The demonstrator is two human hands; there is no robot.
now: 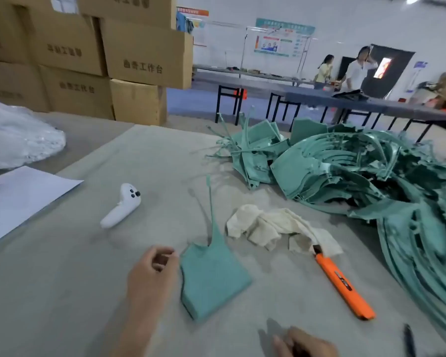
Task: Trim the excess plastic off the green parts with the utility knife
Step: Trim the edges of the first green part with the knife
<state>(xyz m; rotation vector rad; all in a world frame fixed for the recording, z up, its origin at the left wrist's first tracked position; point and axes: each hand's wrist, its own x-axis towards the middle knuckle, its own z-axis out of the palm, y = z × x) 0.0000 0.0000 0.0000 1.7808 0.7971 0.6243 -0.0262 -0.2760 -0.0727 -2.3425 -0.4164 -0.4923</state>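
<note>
Table (62,292) with knife (343,284), rag (273,228), green parts (358,171)

We're on a factory floor, a big workshop hall: printed cardboard boxes (144,55) stacked high behind the bench, a heap of green moulded plastic parts (358,171) on the cloth-covered worktable (62,292), long black-legged tables (255,83) beyond, notice boards (281,39) on the white wall, two people (355,70) standing over there.
</note>
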